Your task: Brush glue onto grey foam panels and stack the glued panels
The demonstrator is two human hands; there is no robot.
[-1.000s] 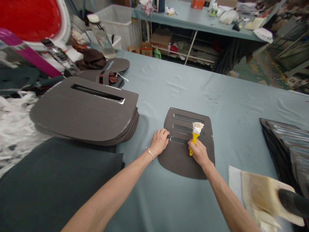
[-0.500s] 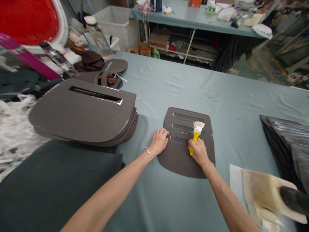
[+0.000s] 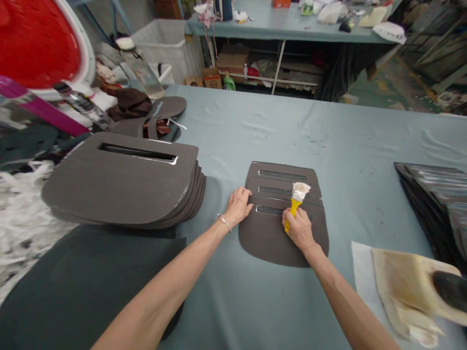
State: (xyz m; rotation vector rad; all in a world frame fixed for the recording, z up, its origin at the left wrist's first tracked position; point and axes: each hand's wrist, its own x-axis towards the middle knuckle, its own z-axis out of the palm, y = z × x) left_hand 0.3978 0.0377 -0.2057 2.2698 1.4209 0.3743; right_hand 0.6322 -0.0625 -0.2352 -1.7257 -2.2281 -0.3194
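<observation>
Several dark grey slotted panels (image 3: 277, 243) lie overlapped on the table, so three long slots show one above another. My right hand (image 3: 299, 228) is closed around the yellow handle of a paintbrush (image 3: 299, 192). White paste coats the brush's bristles, which point away from me over the slots. At the panels' left edge is my left hand (image 3: 238, 205), with a bracelet at the wrist. Its thumb and fingers are apart and the fingertips are at the edge. Thin white lines run along parts of the slots.
A tall stack of slotted panels (image 3: 120, 184) stands left, above a dark sheet (image 3: 80, 282). Shiny black pieces (image 3: 438, 204) are piled at right. A stained cloth (image 3: 404, 277) with a dark object lies front right. A bottle (image 3: 142, 70) stands behind the stack.
The view has shifted slightly. My left hand has moved slightly up along the panels' left edge. My right hand still holds the brush over the slots, almost unmoved.
</observation>
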